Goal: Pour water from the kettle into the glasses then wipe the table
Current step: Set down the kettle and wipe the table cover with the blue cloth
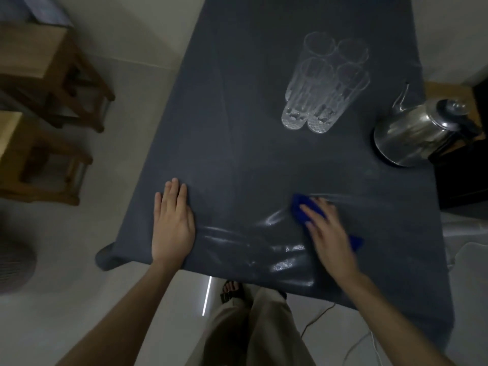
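A dark grey cloth covers the table [237,128]. Several tall clear glasses [322,83] stand bunched together at the far middle. A shiny steel kettle [412,133] sits at the right edge, its spout pointing away from me. My right hand [327,231] presses a blue cloth [301,210] flat on the near right of the table; wet streaks shine around it. My left hand [173,223] lies flat, fingers together, on the near left edge of the tablecloth, holding nothing.
Two wooden stools [52,75] stand on the pale floor to the left. A black unit [464,167] sits right of the kettle. White cables [343,339] run over the floor near my legs. A round grey object [13,262] lies at the far left.
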